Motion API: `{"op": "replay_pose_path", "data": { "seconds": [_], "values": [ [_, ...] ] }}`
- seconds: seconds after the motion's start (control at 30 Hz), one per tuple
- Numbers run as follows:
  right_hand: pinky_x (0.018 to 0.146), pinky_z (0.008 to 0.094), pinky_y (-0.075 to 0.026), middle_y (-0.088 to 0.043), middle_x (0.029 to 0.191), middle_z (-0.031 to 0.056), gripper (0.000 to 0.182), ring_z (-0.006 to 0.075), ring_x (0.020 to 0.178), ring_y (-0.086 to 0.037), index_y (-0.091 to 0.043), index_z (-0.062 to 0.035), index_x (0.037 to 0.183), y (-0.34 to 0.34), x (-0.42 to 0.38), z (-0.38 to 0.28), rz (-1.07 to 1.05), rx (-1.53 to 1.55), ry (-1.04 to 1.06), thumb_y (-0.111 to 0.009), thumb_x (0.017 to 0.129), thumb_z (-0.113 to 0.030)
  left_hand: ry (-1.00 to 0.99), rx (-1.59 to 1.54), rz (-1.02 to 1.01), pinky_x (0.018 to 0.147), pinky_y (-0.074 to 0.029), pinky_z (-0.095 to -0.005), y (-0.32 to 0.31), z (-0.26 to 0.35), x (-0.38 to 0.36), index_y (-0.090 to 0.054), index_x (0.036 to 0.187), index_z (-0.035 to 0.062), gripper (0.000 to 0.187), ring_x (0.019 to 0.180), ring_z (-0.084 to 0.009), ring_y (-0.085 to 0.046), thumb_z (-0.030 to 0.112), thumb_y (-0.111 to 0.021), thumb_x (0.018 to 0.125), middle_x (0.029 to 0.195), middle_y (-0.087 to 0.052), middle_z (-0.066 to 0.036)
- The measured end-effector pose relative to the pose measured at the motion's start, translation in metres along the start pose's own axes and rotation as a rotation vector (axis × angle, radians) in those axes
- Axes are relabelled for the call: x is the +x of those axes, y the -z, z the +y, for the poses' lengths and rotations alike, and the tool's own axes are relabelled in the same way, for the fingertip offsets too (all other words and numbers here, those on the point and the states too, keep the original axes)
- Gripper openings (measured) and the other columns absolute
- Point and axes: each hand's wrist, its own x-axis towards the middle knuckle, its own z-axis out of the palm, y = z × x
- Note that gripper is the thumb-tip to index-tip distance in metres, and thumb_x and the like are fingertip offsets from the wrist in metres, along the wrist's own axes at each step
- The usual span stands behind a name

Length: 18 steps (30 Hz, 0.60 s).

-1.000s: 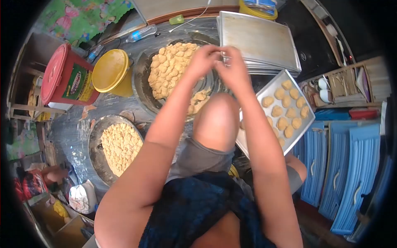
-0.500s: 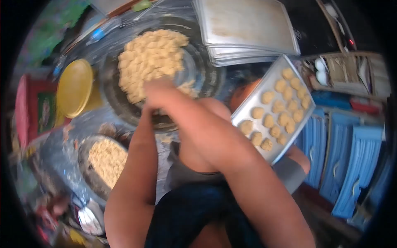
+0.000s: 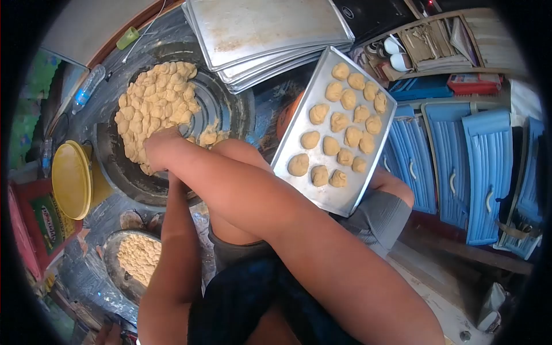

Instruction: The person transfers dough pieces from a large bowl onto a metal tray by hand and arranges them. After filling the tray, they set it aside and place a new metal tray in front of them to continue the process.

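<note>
My right hand (image 3: 161, 148) is curled at the lower edge of a heap of dough pieces (image 3: 155, 98) in a large round dark basin (image 3: 230, 115). Whatever lies within its fingers is hidden. My left forearm (image 3: 181, 230) reaches up beneath the right wrist, and the left hand is mostly covered there, its fingers out of sight. A metal baking tray (image 3: 282, 167) leans at a slant beside my right forearm, carrying several dough balls (image 3: 339, 122) in uneven rows. Smaller dough scraps (image 3: 210, 136) lie in the basin, right of the heap.
Stacked baking trays (image 3: 259, 34) stand beyond the basin. A yellow bucket (image 3: 72, 179) and a red container (image 3: 34, 230) are at left. Nearer is an oval basin of crumbly pale food (image 3: 138, 257). Blue drawers (image 3: 489, 172) line the right; a plastic bottle (image 3: 89, 89) lies far left.
The view has swung, so the basin, trays and my hands appear farther left, and the picture is sharper. My right hand is still at the dough heap.
</note>
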Motion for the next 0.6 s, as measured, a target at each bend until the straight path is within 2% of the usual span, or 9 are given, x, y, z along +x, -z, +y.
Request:
{"op": "replay_pose_path", "data": {
  "seconds": [0.07,0.17,0.27,0.3,0.47,0.5,0.53,0.57,0.6],
  "values": [
    [0.078,0.0371,-0.048,-0.064,0.106,0.0104,0.038,0.0255,0.098,-0.061,-0.064,-0.0075,0.106,-0.004,-0.005,0.005,0.051,0.034,-0.027,-0.065,0.069,-0.015,-0.004,-0.138,0.051,0.072,-0.049,-0.0343,-0.010,0.041,0.001,-0.054,0.109,0.0009,0.030,0.089,-0.0225,-0.061,0.018,-0.055,0.083,0.099,-0.062,-0.015],
    [0.083,0.0374,-0.046,-0.058,0.114,0.0099,0.041,0.0265,0.111,-0.052,-0.062,-0.0141,0.110,-0.014,-0.014,0.009,0.298,0.061,-0.018,-0.065,0.069,-0.014,-0.023,-0.350,0.143,0.072,-0.049,-0.0337,0.000,0.094,-0.067,-0.053,0.110,0.0012,0.030,0.088,-0.0215,-0.061,0.017,-0.055,0.084,0.099,-0.062,-0.014],
    [0.087,0.0380,-0.044,-0.053,0.119,0.0099,0.042,0.0284,0.119,-0.044,-0.061,-0.0199,0.111,-0.010,-0.030,0.004,0.343,0.050,0.119,-0.064,0.069,-0.013,-0.077,-0.193,0.038,0.070,-0.049,-0.0292,0.002,0.160,-0.072,-0.047,0.114,0.0023,0.032,0.087,-0.0158,-0.059,0.013,-0.056,0.085,0.095,-0.059,-0.009],
    [0.088,0.0381,-0.044,-0.053,0.119,0.0104,0.041,0.0295,0.119,-0.043,-0.062,-0.0200,0.109,-0.005,-0.040,0.003,0.490,0.183,0.135,-0.063,0.069,-0.013,-0.099,-0.193,0.040,0.070,-0.049,-0.0292,-0.002,0.184,-0.077,-0.047,0.114,0.0023,0.032,0.087,-0.0158,-0.059,0.013,-0.056,0.085,0.095,-0.059,-0.009],
    [0.084,0.0359,-0.045,-0.057,0.106,0.0155,0.037,0.0328,0.098,-0.054,-0.062,-0.0082,0.103,0.025,-0.161,0.049,1.115,0.470,0.299,-0.067,0.067,-0.017,-0.185,-0.085,-0.451,0.072,-0.048,-0.0278,-0.089,0.291,-0.152,-0.054,0.109,-0.0010,0.032,0.084,-0.0155,-0.059,0.017,-0.060,0.084,0.097,-0.061,-0.009],
    [0.081,0.0344,-0.046,-0.058,0.103,0.0158,0.037,0.0293,0.092,-0.058,-0.062,-0.0069,0.100,0.028,-0.197,0.064,1.069,0.622,0.210,-0.069,0.068,-0.022,-0.167,-0.030,-0.540,0.073,-0.048,-0.0280,-0.108,0.296,-0.161,-0.056,0.108,-0.0009,0.031,0.084,-0.0157,-0.059,0.018,-0.060,0.084,0.096,-0.061,-0.009],
    [0.078,0.0311,-0.047,-0.059,0.102,0.0133,0.039,0.0239,0.092,-0.059,-0.059,-0.0049,0.102,0.025,-0.225,0.089,0.998,0.709,0.102,-0.071,0.070,-0.023,-0.280,0.069,-0.610,0.073,-0.048,-0.0294,-0.134,0.297,-0.172,-0.057,0.106,-0.0003,0.031,0.084,-0.0182,-0.060,0.019,-0.061,0.083,0.095,-0.062,-0.011],
    [0.078,0.0283,-0.047,-0.059,0.097,0.0082,0.037,0.0155,0.090,-0.057,-0.055,0.0002,0.103,0.015,-0.259,0.111,1.062,0.807,0.131,-0.071,0.073,-0.016,-0.389,0.170,-0.676,0.074,-0.048,-0.0307,-0.160,0.295,-0.186,-0.058,0.105,0.0003,0.031,0.084,-0.0207,-0.061,0.020,-0.062,0.081,0.094,-0.063,-0.013],
    [0.076,0.0287,-0.047,-0.059,0.097,0.0092,0.040,0.0166,0.090,-0.057,-0.053,0.0013,0.105,0.002,-0.291,0.131,1.118,0.715,0.023,-0.071,0.072,-0.014,-0.497,0.401,-0.715,0.073,-0.049,-0.0309,-0.182,0.293,-0.201,-0.059,0.105,0.0013,0.031,0.085,-0.0198,-0.061,0.021,-0.063,0.080,0.098,-0.062,-0.012]
  ]
}}
